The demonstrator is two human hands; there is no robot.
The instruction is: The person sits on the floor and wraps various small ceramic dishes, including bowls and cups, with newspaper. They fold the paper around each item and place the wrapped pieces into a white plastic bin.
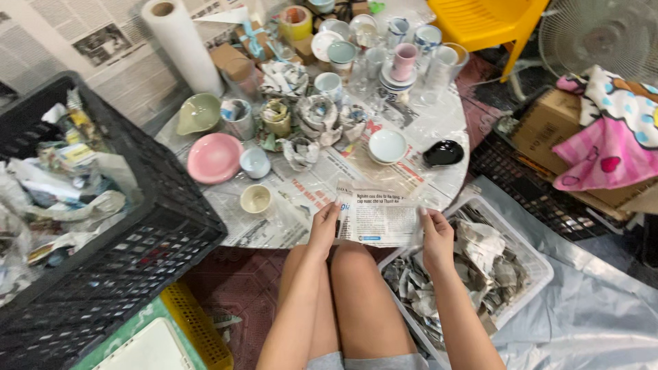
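Newspaper sheet (379, 220) held taut at the table edge, left hand (323, 229) and right hand (436, 236) each pinching a side; wrapping seems about to begin, needing a cup laid on it.

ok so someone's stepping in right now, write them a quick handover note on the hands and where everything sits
Left hand and right hand: each grips one end of a sheet of newspaper, held flat above the knees at the table edge.
On the round table: unwrapped pieces include a pink plate, a cream cup, a white bowl and a black dish; several newspaper-wrapped bundles sit mid-table.
Black crate on the left holds crumpled paper; white bin on the right holds paper bundles.
Done: some pieces wrapped. Left: many cups and bowls lie bare.
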